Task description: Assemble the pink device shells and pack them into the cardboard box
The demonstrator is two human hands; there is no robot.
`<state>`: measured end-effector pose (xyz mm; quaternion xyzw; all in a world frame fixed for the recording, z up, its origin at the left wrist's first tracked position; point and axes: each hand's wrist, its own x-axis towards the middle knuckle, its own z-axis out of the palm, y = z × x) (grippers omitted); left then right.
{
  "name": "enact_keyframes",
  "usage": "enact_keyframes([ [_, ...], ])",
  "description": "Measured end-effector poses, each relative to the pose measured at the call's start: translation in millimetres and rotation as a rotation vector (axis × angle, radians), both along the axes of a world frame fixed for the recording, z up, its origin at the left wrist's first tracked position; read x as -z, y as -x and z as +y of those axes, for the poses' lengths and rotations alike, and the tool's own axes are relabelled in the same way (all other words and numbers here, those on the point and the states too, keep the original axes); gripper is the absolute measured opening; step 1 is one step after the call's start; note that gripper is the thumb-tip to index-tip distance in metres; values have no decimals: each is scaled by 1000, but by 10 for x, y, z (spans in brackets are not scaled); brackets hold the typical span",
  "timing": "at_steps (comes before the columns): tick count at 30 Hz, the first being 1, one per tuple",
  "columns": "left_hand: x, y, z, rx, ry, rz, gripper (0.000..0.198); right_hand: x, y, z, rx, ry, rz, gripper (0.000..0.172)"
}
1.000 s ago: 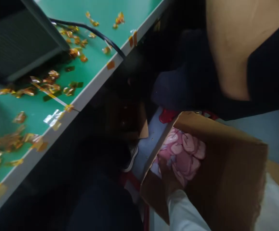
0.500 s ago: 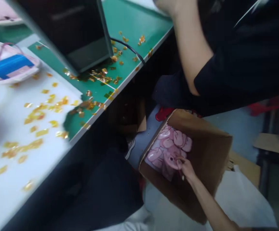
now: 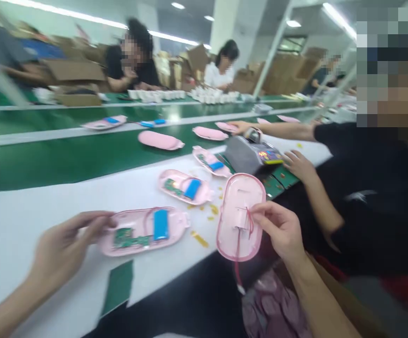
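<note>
Left hand [image 3: 63, 253]: open, fingers spread, holding nothing, tips just beside an open pink shell [image 3: 175, 230] on the white-topped table [image 3: 24, 211].
Pink shells: four; three lie open, two of them beyond the left fingers, and one is in the right fingers.
Blue battery packs [image 3: 161, 224]: three, one per lying shell.
Green circuit boards [image 3: 124, 237]: two seen.
Amber flecks [image 3: 200, 239]: many, uncounted, left of the right fingers.
Right hand [image 3: 279, 232]: fingers pressed together, pinching a red wire [image 3: 249, 218] at the middle of the held pink shell [image 3: 228, 234], which stands tilted.
Grey tester [image 3: 246, 155]: one, beyond the right fingers, between a co-worker's two hands [image 3: 295, 164].
Cardboard box [image 3: 334, 300]: one, below the right fingers.
Risks: a hard tug could pull the red wire loose; a slip could drop the held shell toward the box; flecks could stray into open shells.
</note>
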<state>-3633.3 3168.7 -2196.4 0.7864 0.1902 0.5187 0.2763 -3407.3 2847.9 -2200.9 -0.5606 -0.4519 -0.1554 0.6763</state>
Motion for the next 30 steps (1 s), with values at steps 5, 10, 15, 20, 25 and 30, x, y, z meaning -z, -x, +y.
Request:
enact_keyframes([
  [5, 64, 97, -122, 287, 224, -211, 33, -463, 464, 1197, -119, -82, -22, 101],
  [10, 87, 56, -137, 127, -151, -415, 16, -383, 899, 1826, -173, -23, -51, 95],
  [15, 110, -17, -28, 17, -474, -514, 10, -204, 1198, 1921, -175, -159, -36, 90],
  [20, 133, -87, -62, 389, -79, -617, 18, -120, 1315, 1915, -203, -183, 46, 84],
  [25, 74, -47, -66, 772, 328, -416, 45, -66, 1253, 1971, -278, -152, 110, 80],
  [30, 63, -12, -42, 673, 286, -376, 40, -281, 998, 1846, -45, -91, -129, 62],
])
